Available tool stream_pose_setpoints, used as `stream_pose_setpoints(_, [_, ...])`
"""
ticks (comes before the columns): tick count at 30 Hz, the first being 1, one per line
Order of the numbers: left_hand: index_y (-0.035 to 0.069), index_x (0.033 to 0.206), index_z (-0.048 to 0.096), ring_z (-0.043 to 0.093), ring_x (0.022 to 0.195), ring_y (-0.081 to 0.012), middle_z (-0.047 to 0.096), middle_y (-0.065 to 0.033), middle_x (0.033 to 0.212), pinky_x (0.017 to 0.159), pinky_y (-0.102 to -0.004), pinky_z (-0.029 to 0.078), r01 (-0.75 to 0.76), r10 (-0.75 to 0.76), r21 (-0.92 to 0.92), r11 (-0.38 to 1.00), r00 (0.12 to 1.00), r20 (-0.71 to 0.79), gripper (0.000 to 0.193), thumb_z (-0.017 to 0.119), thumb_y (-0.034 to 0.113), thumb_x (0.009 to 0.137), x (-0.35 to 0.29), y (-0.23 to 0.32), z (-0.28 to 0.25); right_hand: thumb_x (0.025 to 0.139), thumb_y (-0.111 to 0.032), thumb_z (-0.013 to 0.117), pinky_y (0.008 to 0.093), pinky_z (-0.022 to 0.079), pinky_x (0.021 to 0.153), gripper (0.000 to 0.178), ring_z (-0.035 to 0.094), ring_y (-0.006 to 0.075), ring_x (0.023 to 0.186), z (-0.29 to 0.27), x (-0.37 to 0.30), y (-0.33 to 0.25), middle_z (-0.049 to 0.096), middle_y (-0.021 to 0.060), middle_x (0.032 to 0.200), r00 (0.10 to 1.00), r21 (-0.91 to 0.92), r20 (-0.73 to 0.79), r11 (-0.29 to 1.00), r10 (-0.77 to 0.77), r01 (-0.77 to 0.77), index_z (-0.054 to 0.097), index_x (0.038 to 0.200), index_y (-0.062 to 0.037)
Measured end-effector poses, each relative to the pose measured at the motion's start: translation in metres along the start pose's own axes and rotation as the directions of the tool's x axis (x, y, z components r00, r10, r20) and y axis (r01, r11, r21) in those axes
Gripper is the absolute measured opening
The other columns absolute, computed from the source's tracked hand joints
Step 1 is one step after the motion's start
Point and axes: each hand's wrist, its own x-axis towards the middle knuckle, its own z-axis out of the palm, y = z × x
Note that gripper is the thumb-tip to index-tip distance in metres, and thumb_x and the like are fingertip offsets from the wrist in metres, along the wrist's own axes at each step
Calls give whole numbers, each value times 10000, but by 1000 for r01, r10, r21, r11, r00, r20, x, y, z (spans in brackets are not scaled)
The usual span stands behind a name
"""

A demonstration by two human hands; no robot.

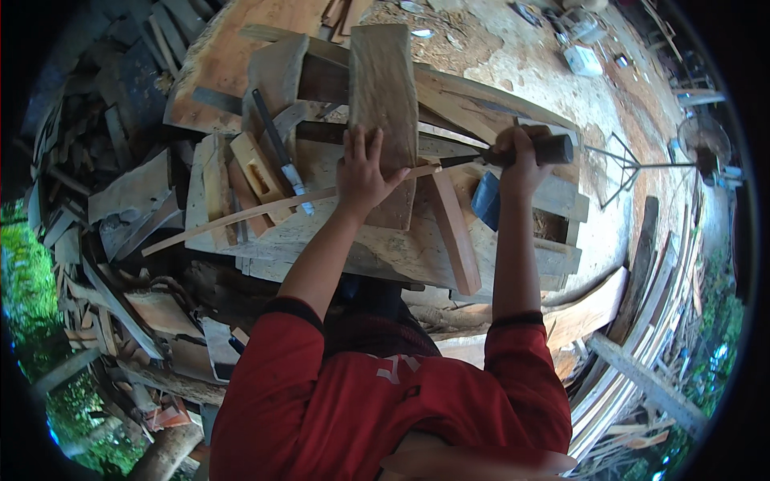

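Note:
My left hand (365, 172) lies with fingers spread on an upright-standing or leaning thick wooden board (383, 80); which of the two, I cannot tell. Under its palm and thumb runs a long thin wooden strip (241, 220), pressed against the board. In my right hand (521, 152), closed round it, is a tool with a thick dark round handle (555, 149). Its narrow dark blade (459, 160) points left and meets or nearly meets the strip's right end. Just below that end, a reddish wooden bar (455, 236) slants down across the bench.
A rough wooden bench (337, 255) bears a slotted wood block (258, 170), a long dark-handled tool (277, 132) and a blue-grey flat piece (485, 199). Scrap wood (120, 192) piles up at the left. A metal stand (638, 166) and a white container (583, 61) are at the right.

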Motion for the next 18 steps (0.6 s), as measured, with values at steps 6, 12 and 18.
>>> stream_pose_setpoints(6, [128,1329,320,226,1278,-389,257,-194,1366,856,-475,408,57,-53,-37,998,995,84,842,566,618,690,-3,-1,1,752,-38,517,315,449,554,101,506,194,543,-12,-16,-10,506,104,602,1000,-56,14,998,-4,5,419,768,-24])
stream_pose_setpoints(12, [146,1341,305,223,1282,-385,255,-193,1368,841,-481,437,66,-64,-23,998,994,87,822,547,613,709,-4,-1,1,758,-45,545,336,474,642,110,541,204,626,-39,-25,-18,530,105,655,963,-33,-268,999,21,-31,455,808,-9])
stream_pose_setpoints(18, [149,1351,289,172,1305,-366,211,-173,1397,891,-481,392,92,-88,-17,996,984,154,830,509,636,716,0,4,1,774,-38,577,295,470,621,111,536,167,606,-95,-41,-9,534,85,655,930,-191,-363,981,-60,-12,476,805,-5])
